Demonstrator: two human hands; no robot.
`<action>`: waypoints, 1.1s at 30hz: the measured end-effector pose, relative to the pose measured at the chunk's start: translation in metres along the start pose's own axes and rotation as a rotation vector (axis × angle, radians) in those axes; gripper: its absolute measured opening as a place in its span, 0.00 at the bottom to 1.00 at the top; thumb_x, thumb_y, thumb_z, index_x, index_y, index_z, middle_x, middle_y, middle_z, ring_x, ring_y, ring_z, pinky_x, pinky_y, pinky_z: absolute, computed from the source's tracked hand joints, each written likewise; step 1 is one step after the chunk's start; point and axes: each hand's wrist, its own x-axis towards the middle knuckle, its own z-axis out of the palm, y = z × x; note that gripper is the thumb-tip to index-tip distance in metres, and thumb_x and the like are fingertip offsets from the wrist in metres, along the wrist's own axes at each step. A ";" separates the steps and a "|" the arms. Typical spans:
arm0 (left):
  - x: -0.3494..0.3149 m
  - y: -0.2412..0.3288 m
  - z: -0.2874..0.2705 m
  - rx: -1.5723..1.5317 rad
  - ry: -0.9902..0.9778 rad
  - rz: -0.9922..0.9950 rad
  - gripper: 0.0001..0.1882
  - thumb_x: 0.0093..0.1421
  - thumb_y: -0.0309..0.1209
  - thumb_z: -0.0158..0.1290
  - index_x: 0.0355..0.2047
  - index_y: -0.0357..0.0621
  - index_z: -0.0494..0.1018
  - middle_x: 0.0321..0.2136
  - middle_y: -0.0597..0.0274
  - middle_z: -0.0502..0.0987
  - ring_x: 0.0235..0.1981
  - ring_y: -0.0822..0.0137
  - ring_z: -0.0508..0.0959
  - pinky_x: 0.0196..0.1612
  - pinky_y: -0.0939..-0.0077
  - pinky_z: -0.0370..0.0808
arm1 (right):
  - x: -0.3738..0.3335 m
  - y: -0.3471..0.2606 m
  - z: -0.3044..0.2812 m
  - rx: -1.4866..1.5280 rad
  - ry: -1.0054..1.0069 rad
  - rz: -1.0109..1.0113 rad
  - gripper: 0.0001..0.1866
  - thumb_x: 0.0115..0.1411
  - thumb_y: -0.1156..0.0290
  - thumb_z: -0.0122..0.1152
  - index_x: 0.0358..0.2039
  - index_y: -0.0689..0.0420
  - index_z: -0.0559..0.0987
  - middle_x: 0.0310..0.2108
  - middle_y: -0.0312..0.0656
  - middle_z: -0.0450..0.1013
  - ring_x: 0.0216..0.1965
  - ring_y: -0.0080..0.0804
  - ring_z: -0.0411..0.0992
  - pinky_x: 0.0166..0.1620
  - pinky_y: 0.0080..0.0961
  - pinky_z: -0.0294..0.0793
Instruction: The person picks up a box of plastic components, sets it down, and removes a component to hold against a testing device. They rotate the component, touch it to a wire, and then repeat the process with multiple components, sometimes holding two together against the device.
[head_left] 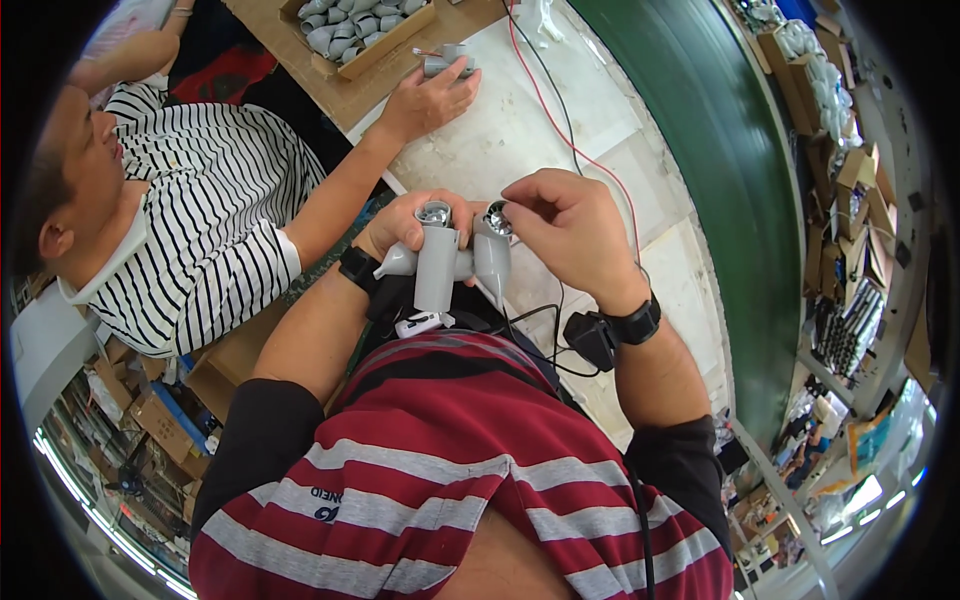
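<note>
My left hand [405, 225] is closed round a light grey plastic cylinder [435, 270], held upright over my lap with a round, silvery part in its top end. Beside it, a second grey plastic housing [492, 262] tapers downward; its round opening shows a dark and silvery insert [497, 218]. My left fingers reach behind both pieces. My right hand [575, 225] is closed in a pinch at that opening, thumb and forefinger against its rim. Whatever lies between those fingertips is too small to make out. A pale grey cone-shaped end [397, 262] sticks out below my left hand.
At the left, a co-worker in a striped shirt has a hand [425, 105] on a grey part [448, 62] with wires. A cardboard box [375, 45] of grey housings sits beyond. Red cable [590, 160] crosses the worktable [660, 270]; a green conveyor belt [700, 130] runs along the right.
</note>
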 end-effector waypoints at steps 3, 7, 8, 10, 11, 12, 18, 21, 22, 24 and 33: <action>-0.002 0.005 0.011 0.025 0.132 -0.055 0.32 0.38 0.43 0.78 0.37 0.34 0.79 0.55 0.47 0.71 0.50 0.53 0.79 0.53 0.53 0.83 | 0.010 0.007 0.004 -0.147 -0.001 -0.004 0.07 0.59 0.76 0.60 0.33 0.65 0.83 0.25 0.40 0.79 0.25 0.23 0.75 0.30 0.22 0.73; -0.001 0.006 0.016 0.099 0.232 -0.046 0.31 0.38 0.42 0.78 0.37 0.36 0.79 0.56 0.49 0.70 0.50 0.56 0.79 0.55 0.61 0.80 | 0.015 0.012 0.013 -0.190 0.067 0.050 0.08 0.58 0.77 0.58 0.31 0.65 0.83 0.23 0.40 0.78 0.25 0.23 0.75 0.30 0.23 0.73; -0.001 0.006 0.016 0.114 0.253 -0.042 0.30 0.39 0.42 0.78 0.37 0.37 0.79 0.56 0.49 0.70 0.50 0.57 0.79 0.55 0.63 0.80 | 0.015 0.014 0.015 -0.174 0.100 0.078 0.08 0.57 0.77 0.57 0.31 0.65 0.83 0.22 0.40 0.78 0.25 0.22 0.75 0.29 0.23 0.74; 0.000 0.003 0.015 0.170 0.231 0.023 0.30 0.39 0.42 0.77 0.37 0.38 0.79 0.56 0.50 0.70 0.50 0.59 0.79 0.56 0.68 0.77 | 0.014 0.024 0.016 -0.087 0.089 0.184 0.08 0.58 0.77 0.56 0.32 0.66 0.83 0.23 0.41 0.79 0.25 0.22 0.75 0.29 0.22 0.74; 0.001 0.002 0.014 0.198 0.218 0.054 0.29 0.39 0.42 0.77 0.37 0.39 0.79 0.57 0.51 0.70 0.50 0.60 0.79 0.57 0.71 0.76 | 0.014 0.030 0.015 0.001 0.083 0.292 0.09 0.59 0.78 0.56 0.33 0.66 0.84 0.24 0.41 0.79 0.25 0.23 0.75 0.29 0.22 0.75; 0.001 0.002 0.014 0.199 0.217 0.058 0.29 0.39 0.42 0.77 0.37 0.39 0.79 0.57 0.51 0.70 0.50 0.60 0.79 0.57 0.71 0.76 | 0.014 0.033 0.014 0.090 0.077 0.400 0.09 0.59 0.78 0.55 0.34 0.66 0.84 0.25 0.41 0.79 0.25 0.23 0.75 0.29 0.22 0.75; -0.006 0.000 0.010 0.068 0.219 0.038 0.29 0.39 0.41 0.76 0.38 0.39 0.80 0.58 0.52 0.69 0.52 0.60 0.77 0.59 0.69 0.73 | 0.010 0.030 0.005 0.459 0.171 0.463 0.10 0.64 0.75 0.60 0.43 0.68 0.82 0.30 0.41 0.80 0.29 0.24 0.77 0.33 0.22 0.78; -0.004 0.003 0.011 0.155 0.244 0.097 0.28 0.40 0.40 0.76 0.39 0.40 0.80 0.59 0.53 0.69 0.53 0.60 0.76 0.60 0.68 0.72 | 0.007 0.029 0.003 0.462 0.126 0.407 0.15 0.64 0.75 0.64 0.49 0.69 0.80 0.35 0.41 0.80 0.33 0.25 0.78 0.36 0.23 0.80; -0.002 0.004 0.013 0.254 0.269 0.146 0.27 0.40 0.39 0.76 0.39 0.40 0.80 0.59 0.54 0.69 0.54 0.60 0.76 0.61 0.68 0.71 | 0.002 0.032 0.008 0.462 0.098 0.350 0.16 0.62 0.76 0.67 0.50 0.68 0.79 0.38 0.41 0.79 0.36 0.25 0.78 0.37 0.23 0.80; 0.002 0.007 0.021 0.354 0.279 0.193 0.26 0.41 0.38 0.76 0.39 0.40 0.81 0.59 0.55 0.69 0.55 0.60 0.75 0.61 0.67 0.70 | -0.008 0.038 0.017 0.457 0.054 0.239 0.21 0.59 0.78 0.72 0.52 0.66 0.78 0.44 0.42 0.78 0.41 0.26 0.78 0.40 0.24 0.81; 0.006 0.017 0.071 1.253 0.357 0.286 0.23 0.40 0.34 0.76 0.36 0.41 0.82 0.61 0.54 0.67 0.61 0.56 0.71 0.66 0.65 0.64 | -0.025 0.054 0.022 0.094 0.255 -0.222 0.22 0.54 0.82 0.74 0.49 0.58 0.78 0.47 0.43 0.77 0.44 0.31 0.78 0.42 0.25 0.82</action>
